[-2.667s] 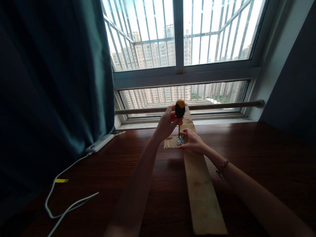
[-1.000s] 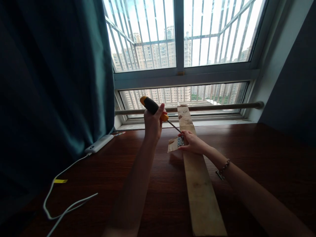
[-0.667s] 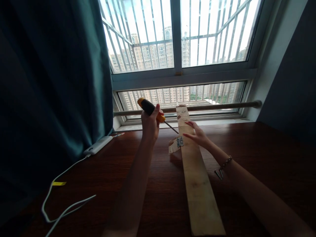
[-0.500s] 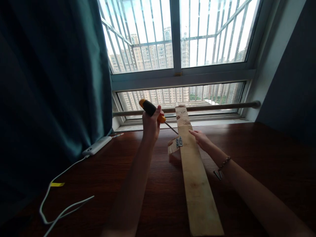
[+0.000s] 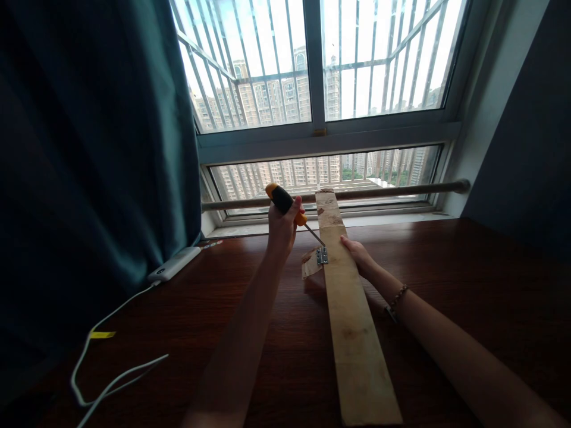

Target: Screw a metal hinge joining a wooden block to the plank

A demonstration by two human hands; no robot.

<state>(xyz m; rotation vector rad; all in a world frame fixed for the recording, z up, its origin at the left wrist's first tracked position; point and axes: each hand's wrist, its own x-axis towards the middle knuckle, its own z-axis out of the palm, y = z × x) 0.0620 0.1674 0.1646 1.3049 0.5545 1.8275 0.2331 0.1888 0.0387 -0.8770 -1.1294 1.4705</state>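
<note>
My left hand (image 5: 282,229) is wrapped round the black and yellow handle of a screwdriver (image 5: 282,199). The shaft slopes down to the right, its tip at the upper edge of a metal hinge (image 5: 322,255). This hinge spans a long pale wooden plank (image 5: 352,315) and a short wooden piece (image 5: 311,266) on its left. My right hand (image 5: 355,252) grips the plank's right edge, thumb on top and the other fingers mostly hidden. Under my right wrist, small metal pieces (image 5: 391,314) show only in part.
The plank lies on a dark red-brown wooden surface (image 5: 289,356), its far end near a horizontal rail (image 5: 401,192) before the window. At left are a white power strip (image 5: 175,264), its white cable (image 5: 87,345), a yellow tag (image 5: 102,335) and a dark blue curtain (image 5: 147,131).
My left hand and the screwdriver have moved right and slightly down, bringing the tip to the hinge. My right hand has come closer round the plank's edge, and its forearm now covers more of the metal pieces.
</note>
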